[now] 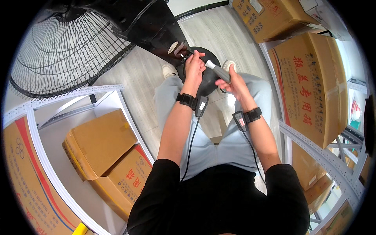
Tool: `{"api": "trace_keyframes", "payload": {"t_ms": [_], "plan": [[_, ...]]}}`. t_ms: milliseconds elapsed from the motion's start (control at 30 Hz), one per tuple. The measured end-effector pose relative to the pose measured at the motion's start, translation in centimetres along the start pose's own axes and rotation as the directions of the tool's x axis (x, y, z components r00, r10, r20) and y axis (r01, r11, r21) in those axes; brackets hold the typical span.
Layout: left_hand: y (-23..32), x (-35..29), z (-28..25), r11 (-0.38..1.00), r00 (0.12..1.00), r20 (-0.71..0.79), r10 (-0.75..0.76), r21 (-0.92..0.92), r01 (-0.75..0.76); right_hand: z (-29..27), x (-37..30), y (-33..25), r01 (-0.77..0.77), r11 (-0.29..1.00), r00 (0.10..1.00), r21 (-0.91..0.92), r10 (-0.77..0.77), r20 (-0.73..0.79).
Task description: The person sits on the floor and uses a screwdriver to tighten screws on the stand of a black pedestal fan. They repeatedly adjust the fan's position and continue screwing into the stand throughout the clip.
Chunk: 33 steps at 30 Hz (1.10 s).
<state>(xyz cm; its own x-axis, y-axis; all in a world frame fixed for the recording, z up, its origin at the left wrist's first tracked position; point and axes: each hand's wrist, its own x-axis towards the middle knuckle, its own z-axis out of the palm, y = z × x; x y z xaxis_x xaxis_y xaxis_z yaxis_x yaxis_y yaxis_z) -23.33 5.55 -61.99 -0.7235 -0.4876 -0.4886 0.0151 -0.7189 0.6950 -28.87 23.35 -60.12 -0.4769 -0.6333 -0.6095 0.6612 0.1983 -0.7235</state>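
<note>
A screwdriver (pixel 222 73) with a grey handle and a white collar points up and left toward a black fan's column (pixel 156 33). My right hand (pixel 237 87) is closed round the end of its handle, with the thumb raised along it. My left hand (pixel 194 71) is closed beside the column, its fingers curled near the screwdriver's front end; what they pinch is hidden. Small light-coloured parts and an oval label show on the column by my left fingertips. Below lies the fan's round black base (pixel 207 80), between my shoes.
The fan's wire cage (pixel 70 55) fills the upper left. Cardboard boxes (pixel 103 143) sit on a white metal shelf (pixel 129 117) at left. More large boxes (pixel 309 86) stand on the right-hand rack (pixel 325 150). Cables hang from both wrist straps.
</note>
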Motion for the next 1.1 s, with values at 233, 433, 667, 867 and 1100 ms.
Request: {"api": "trace_keyframes", "payload": {"t_ms": [233, 433, 667, 867, 1100], "plan": [[0.4, 0.0, 0.1, 0.999, 0.998, -0.058, -0.011, 0.04, 0.014, 1.7, 0.1, 2.3, 0.492, 0.724, 0.747, -0.483, -0.637, -0.193], [0.1, 0.1, -0.5, 0.998, 0.999, -0.03, 0.014, -0.055, -0.015, 0.3, -1.4, 0.0, -0.188, 0.946, 0.982, 0.264, 0.187, 0.029], [0.1, -0.2, 0.2, 0.997, 0.994, -0.072, -0.079, 0.016, 0.081, 1.6, -0.1, 3.9, 0.563, 0.777, 0.763, -0.281, -0.62, -0.185], [-0.5, 0.2, -0.6, 0.994, 1.0, -0.014, -0.015, -0.106, 0.013, 0.7, -1.4, 1.8, -0.082, 0.952, 0.995, 0.296, 0.096, -0.033], [-0.3, -0.1, -0.3, 0.998, 0.994, -0.095, -0.055, 0.024, 0.057, 1.9, -1.2, 2.9, 0.466, 0.873, 0.856, -0.148, -0.486, -0.174]]}}
